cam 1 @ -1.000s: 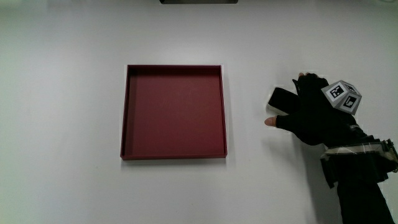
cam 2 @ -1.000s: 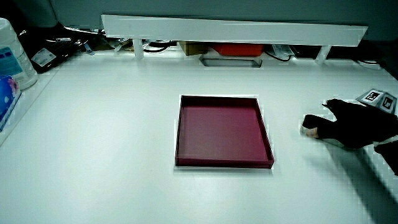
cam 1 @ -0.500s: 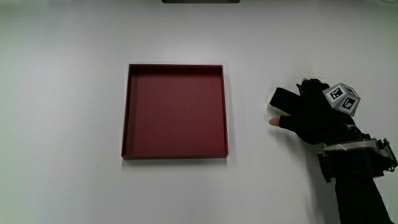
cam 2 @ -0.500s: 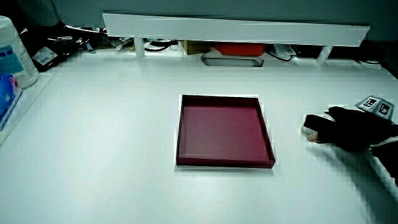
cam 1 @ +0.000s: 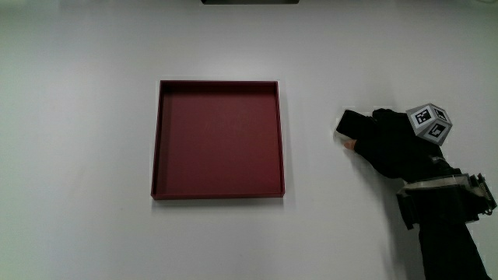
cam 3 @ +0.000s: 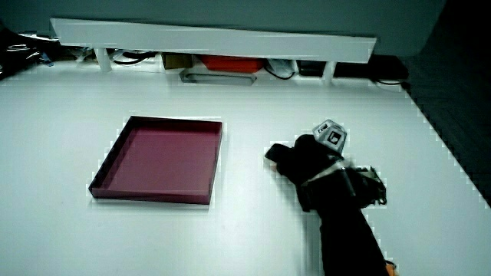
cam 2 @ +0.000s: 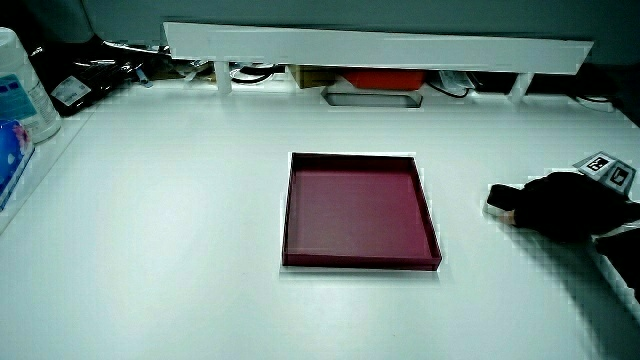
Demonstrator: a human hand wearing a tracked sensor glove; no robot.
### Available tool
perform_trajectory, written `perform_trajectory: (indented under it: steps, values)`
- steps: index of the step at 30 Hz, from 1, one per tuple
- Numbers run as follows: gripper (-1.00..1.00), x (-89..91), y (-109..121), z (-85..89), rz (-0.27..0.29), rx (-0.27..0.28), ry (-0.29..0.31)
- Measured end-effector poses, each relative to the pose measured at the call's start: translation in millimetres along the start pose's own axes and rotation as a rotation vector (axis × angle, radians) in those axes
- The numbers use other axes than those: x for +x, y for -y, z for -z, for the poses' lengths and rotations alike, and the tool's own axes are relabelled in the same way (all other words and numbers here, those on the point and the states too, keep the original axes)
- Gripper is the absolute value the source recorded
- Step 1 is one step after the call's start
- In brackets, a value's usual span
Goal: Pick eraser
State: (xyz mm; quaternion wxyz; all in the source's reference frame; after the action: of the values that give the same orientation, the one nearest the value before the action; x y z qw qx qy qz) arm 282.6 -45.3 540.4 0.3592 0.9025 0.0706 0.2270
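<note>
The eraser (cam 1: 347,122) is a small dark block lying on the white table beside the red tray (cam 1: 156,140). The gloved hand (cam 1: 385,140) rests over it, fingers curled along its top and thumb pressed against its nearer side. Only the eraser's end toward the tray pokes out from under the fingers, in the main view and in both side views (cam 2: 496,198) (cam 3: 273,154). The hand (cam 2: 560,205) (cam 3: 311,165) and its forearm lie low on the table, and the patterned cube (cam 1: 429,122) sits on the hand's back. The eraser still touches the table.
The shallow square red tray (cam 2: 360,263) (cam 3: 149,196) holds nothing. A low white partition (cam 2: 375,45) runs along the table's edge farthest from the person, with cables and a red item (cam 2: 385,78) under it. A white bottle (cam 2: 20,90) stands at a table corner.
The thumb, stretched out on the table before, has drawn in against the eraser and the fingers have curled down over it. The eraser and tray have not moved.
</note>
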Motion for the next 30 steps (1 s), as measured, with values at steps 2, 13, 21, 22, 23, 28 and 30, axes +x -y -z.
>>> perform_trajectory:
  steps: [2, 13, 21, 22, 23, 28, 30]
  values:
    - [0.77, 1.7, -1.4, 0.9, 0.006, -0.003, 0.006]
    - [1.00, 3.0, 2.2, -2.5, -0.030, 0.041, 0.006]
    - [1.00, -37.4, 20.4, -21.7, -0.160, 0.088, 0.009]
    - [1.00, -43.4, 21.8, -23.3, -0.173, 0.105, 0.012]
    - [1.00, -55.3, 28.5, -27.4, -0.196, 0.126, 0.014]
    - [1.00, -88.2, 34.2, -29.7, -0.286, 0.147, -0.002]
    - [1.00, -103.2, 38.0, -28.5, -0.342, 0.139, -0.013]
